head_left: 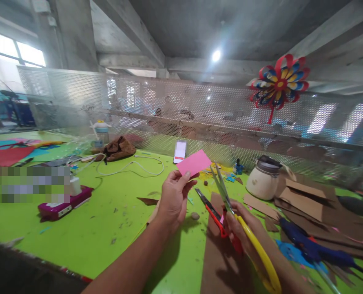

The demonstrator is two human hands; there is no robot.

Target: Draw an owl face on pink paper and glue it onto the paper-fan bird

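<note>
A small pink rectangle of paper point(194, 162) is pinched between the thumb and fingers of my left hand point(177, 196), raised above the green table. My right hand point(241, 224) grips a pair of scissors point(257, 249) with yellow handles. Their metal blades point up and to the left, slightly parted, with the tips close to the paper's right corner. A red utility knife point(212, 213) shows just beside and beneath my right hand. Whether it touches the fingers I cannot tell. Brown cardboard point(213, 261) lies under this hand.
A blue glue gun point(313, 241) lies at right, near a cream kettle point(262, 179) and cardboard pieces point(304, 200). Behind stand a phone point(180, 152) and a perforated metal screen point(200, 110) with a paper flower point(281, 83). A purple power strip point(62, 207) and white cable point(132, 174) lie left.
</note>
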